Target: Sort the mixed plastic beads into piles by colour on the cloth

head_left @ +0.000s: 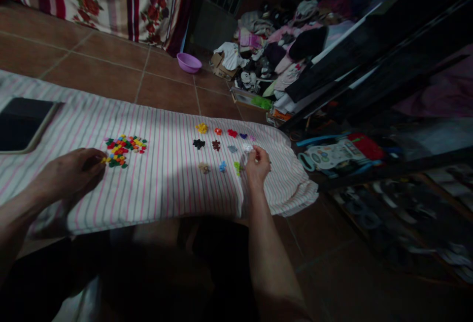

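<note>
A mixed pile of small coloured pieces [123,148] lies on the striped cloth [162,184]. At its left edge is my left hand [83,169], fingers pressed together near yellow pieces; what they hold is too small to make out. My right hand [258,164] is closed in a pinch beside a small white pile [247,148], its fingertips' contents unclear. Sorted piles lie left of it: yellow [201,128], orange [218,131], red [232,133], black [198,144], brown [216,145], grey [232,148], tan [203,167], blue [222,166] and lime green [237,168].
A dark tablet [25,124] rests at the cloth's left end. Beyond, a purple basin [189,63] sits on the tiled floor near heaped clothes [277,46]. Shelves with shoes [399,209] stand at the right.
</note>
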The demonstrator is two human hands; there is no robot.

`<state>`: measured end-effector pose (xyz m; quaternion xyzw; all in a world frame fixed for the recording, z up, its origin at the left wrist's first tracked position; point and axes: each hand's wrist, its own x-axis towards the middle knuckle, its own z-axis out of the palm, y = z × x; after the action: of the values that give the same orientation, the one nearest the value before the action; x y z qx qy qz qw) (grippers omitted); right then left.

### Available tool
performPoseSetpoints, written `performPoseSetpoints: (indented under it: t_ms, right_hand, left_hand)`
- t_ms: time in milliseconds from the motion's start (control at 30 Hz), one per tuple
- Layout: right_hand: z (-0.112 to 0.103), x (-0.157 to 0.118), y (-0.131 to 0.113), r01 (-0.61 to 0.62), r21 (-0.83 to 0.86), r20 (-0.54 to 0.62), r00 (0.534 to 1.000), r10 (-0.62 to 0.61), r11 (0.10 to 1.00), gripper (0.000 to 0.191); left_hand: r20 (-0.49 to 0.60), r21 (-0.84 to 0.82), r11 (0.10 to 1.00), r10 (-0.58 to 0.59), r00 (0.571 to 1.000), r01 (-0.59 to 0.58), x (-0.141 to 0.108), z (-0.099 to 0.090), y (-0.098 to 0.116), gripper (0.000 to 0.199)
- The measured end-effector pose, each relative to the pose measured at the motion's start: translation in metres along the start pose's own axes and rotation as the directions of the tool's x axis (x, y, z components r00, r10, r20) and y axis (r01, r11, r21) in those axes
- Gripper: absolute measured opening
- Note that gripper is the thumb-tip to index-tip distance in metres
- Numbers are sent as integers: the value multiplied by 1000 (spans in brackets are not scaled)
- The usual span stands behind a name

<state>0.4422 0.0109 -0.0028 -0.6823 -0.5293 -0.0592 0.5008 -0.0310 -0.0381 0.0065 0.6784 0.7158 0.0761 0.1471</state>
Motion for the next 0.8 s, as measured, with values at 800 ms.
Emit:
performPoseSetpoints:
  t_ms: [800]
  right_hand:
    - [119,-135,-191,333,586,576,469,-669,738,17]
  left_hand:
    - [-87,-160,975,144,986,-156,-2,6,-11,34]
